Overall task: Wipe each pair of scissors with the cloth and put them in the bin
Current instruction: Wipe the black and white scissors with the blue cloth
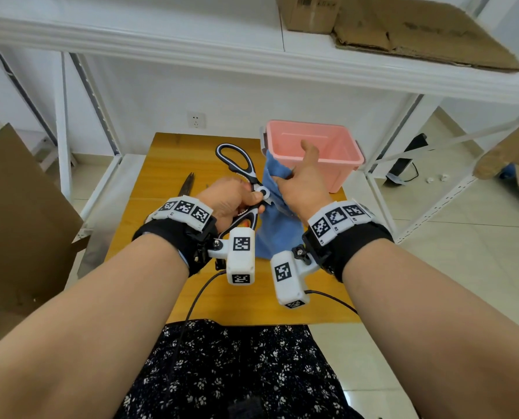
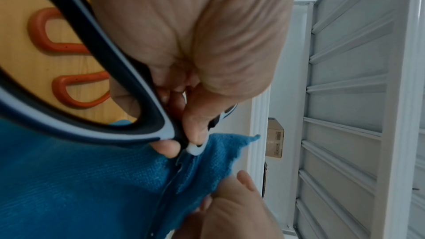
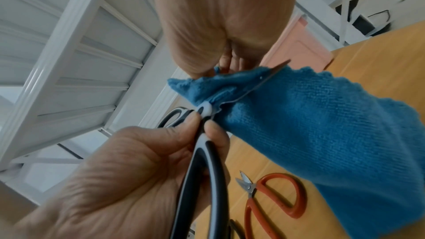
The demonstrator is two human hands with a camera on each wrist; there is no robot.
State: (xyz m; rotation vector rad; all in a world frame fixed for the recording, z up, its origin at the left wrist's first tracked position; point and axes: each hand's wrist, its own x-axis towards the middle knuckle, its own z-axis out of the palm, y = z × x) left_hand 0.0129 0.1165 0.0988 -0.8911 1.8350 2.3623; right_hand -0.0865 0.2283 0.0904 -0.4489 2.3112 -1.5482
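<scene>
From the head view, your left hand (image 1: 228, 201) is curled tight around the black scissors (image 1: 246, 176) near the pin where the two halves cross. One big handle loop sticks up past your fingers, toward the far edge of the table (image 1: 167, 164). Your right hand (image 1: 305, 184) pinches the blue cloth (image 1: 278, 225) around the blade, right beside your left hand, and the pointing finger sticks out toward the pink bin (image 1: 337, 164). The cloth hangs down between your two wrists. The bin stands at the far right corner of the table, just behind your right hand. A dark tool (image 1: 187, 184) lies near the left edge; you cannot tell what it is.

From the left wrist view, your thumb and fingers (image 2: 165, 147) squeeze the scissors (image 2: 115, 83) at the pin, and the cloth (image 2: 80, 188) starts just past them. The orange scissors (image 2: 69, 64) lie flat on the table (image 2: 13, 24) below, seen through the handle loop.

From the right wrist view, your right hand (image 3: 220, 24) closes on the cloth (image 3: 322, 124), and the blade tip pokes out of the fold. Your left hand (image 3: 128, 179) grips the black scissors (image 3: 202, 170) just under it. The orange scissors (image 3: 276, 194) lie on the table (image 3: 379, 61), apart from both hands.
</scene>
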